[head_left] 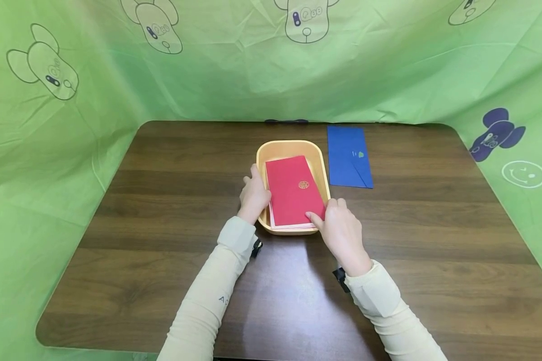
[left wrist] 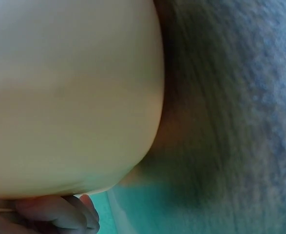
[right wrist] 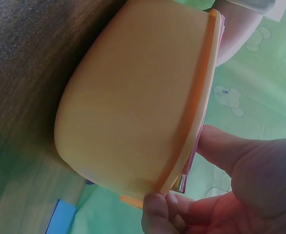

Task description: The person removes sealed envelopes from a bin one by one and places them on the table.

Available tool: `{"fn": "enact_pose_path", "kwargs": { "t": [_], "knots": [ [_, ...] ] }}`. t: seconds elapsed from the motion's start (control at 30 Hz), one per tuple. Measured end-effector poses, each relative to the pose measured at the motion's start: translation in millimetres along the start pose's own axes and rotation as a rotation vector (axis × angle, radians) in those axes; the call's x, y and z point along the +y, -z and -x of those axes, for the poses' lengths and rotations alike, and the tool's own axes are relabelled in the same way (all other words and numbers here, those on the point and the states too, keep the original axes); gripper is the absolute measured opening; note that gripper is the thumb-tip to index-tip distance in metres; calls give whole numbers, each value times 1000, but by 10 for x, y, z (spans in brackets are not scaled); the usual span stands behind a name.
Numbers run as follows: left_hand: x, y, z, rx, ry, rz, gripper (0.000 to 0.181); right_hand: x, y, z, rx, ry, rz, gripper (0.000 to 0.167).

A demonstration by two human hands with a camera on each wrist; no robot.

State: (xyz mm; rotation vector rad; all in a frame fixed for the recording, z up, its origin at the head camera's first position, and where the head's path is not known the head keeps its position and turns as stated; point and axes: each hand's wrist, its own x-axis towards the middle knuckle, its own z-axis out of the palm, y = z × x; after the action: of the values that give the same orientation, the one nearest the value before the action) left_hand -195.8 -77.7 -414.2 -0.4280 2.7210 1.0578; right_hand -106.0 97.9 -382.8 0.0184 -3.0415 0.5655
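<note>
A pale yellow plastic bin (head_left: 285, 149) is at the middle of the table. Inside it lies a stack of red paper envelopes (head_left: 292, 195), the top one bearing a gold emblem. My left hand (head_left: 254, 195) grips the bin's left rim, thumb on the inner side; the left wrist view catches its curled fingers (left wrist: 60, 213) by the bin wall. At the near right corner my right hand (head_left: 343, 231) holds the rim. Its fingertips (right wrist: 156, 214) wrap the outside, while the thumb (right wrist: 223, 146) lies over the rim against the red stack.
To the right of the bin a blue envelope (head_left: 347, 159) lies flat near the far edge of the brown wooden table (head_left: 162, 225). A green printed cloth (head_left: 235, 80) hangs behind and along both sides.
</note>
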Motion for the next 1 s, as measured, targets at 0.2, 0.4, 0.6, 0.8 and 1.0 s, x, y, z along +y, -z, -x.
{"fn": "enact_pose_path", "kwargs": {
  "t": [0.2,0.4,0.6,0.8,1.0],
  "knots": [
    [-4,-15,-3,-6,-4,-8,78,57,15,-60,-116,-80,-199,46],
    [4,3,1,1,0,-20,77,152,54,-111,-134,-149,-380,43],
    [3,-13,-4,3,2,-27,75,189,77,-91,-92,-157,-352,39],
    [-2,-20,-3,11,8,-33,76,169,87,-36,10,-111,-223,37],
    [4,-20,0,16,2,-40,77,149,89,7,90,-78,-134,32]
  ]
}}
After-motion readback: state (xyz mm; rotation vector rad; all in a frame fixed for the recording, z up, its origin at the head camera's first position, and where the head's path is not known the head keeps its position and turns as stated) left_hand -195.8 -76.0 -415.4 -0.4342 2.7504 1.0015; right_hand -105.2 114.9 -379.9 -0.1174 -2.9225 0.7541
